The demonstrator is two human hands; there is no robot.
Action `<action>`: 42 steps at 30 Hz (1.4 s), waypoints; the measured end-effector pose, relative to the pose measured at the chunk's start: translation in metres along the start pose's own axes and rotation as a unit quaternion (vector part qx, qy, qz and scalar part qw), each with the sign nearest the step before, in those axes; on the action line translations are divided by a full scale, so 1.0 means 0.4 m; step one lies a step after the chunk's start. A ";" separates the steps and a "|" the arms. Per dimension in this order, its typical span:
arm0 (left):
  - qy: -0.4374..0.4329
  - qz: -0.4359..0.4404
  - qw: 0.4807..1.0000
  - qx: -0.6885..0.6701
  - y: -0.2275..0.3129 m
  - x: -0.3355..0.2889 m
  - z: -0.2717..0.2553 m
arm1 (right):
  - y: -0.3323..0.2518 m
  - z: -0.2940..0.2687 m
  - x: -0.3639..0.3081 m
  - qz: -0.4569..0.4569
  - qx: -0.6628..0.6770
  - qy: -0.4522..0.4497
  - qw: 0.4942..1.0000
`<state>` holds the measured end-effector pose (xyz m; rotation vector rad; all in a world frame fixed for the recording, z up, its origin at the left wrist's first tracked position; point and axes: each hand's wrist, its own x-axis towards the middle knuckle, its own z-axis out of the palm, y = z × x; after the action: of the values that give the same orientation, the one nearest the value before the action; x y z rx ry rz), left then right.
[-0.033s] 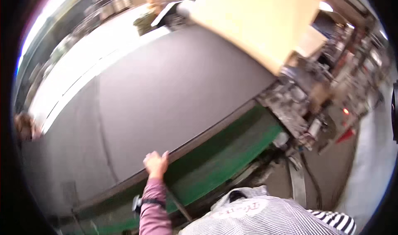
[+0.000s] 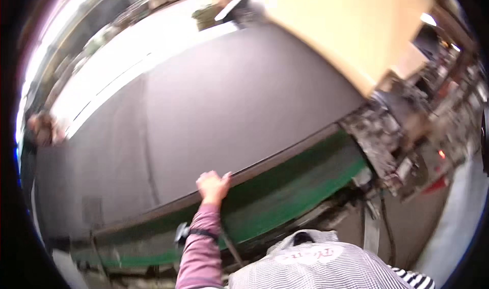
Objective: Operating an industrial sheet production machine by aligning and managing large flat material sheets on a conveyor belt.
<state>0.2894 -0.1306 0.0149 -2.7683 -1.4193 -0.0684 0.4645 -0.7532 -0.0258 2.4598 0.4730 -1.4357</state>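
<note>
My left hand (image 2: 213, 186) lies on the near edge of a wide dark grey sheet (image 2: 244, 100), thumb apart from the fingers and nothing seen in its grasp. The sheet covers a long table or belt with a green side panel (image 2: 300, 192). A dark crease or seam (image 2: 148, 156) runs across the sheet to the left of the hand. My purple sleeve carries a black strap at the wrist. My right hand is out of view; only a striped sleeve shows at lower right.
A large tan board or sheet (image 2: 356, 29) slants over the far right end. Blurred machinery (image 2: 397, 131) with a red light stands at right. Another person (image 2: 43, 128) is at the far left edge. Behind the dark sheet stretches a bright white surface (image 2: 127, 65).
The whole scene has shifted right and slightly up in the picture as my head turned. My left hand stays on the sheet's edge. More of the other person shows at left.
</note>
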 end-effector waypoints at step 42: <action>-0.030 -0.354 0.932 -0.066 -0.952 -0.124 0.030 | -1.137 -0.973 0.308 -0.281 -0.155 0.483 0.815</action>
<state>-0.0482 0.0520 0.0027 -2.1976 -2.4262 -0.0955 0.6479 -0.1729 0.0293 2.6778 1.5759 -0.0149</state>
